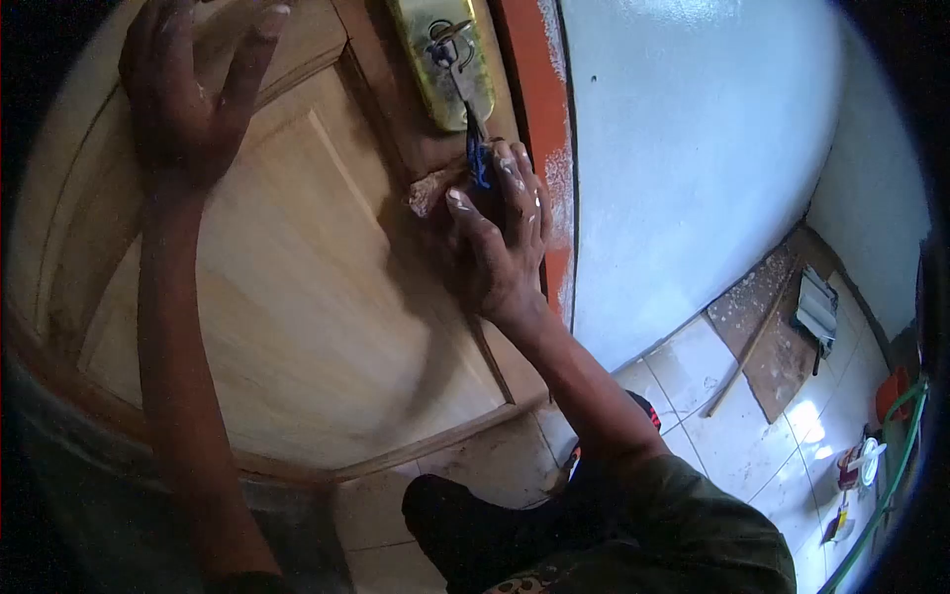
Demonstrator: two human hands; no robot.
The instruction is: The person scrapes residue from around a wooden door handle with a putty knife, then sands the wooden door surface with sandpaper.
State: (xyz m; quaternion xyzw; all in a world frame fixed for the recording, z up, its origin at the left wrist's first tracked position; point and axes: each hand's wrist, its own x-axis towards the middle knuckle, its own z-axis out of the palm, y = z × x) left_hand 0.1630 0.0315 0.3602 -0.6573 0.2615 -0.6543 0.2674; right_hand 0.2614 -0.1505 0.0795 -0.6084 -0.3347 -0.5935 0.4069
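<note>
My right hand (pixel 503 233) presses against the wooden door (pixel 287 267) below the brass lock plate (pixel 435 59), its fingers curled and flecked with white. Under the thumb shows a worn brown piece of sandpaper (pixel 429 191), mostly hidden by the hand. A key (pixel 450 33) sits in the lock, and another key (pixel 465 87) with blue string (pixel 479 163) hangs down to my right fingers. At the upper left, my left hand (pixel 193 99) rests on the door panel, fingers spread and holding nothing.
A red-brown door frame (pixel 544 99) with white smears borders a pale wall (pixel 693 148). On the tiled floor (pixel 693 366) lie a brown board (pixel 767 346), a stick (pixel 747 361) and a paint tray (pixel 816 305). A red container (pixel 891 394) and a green hose (pixel 905 445) are at right.
</note>
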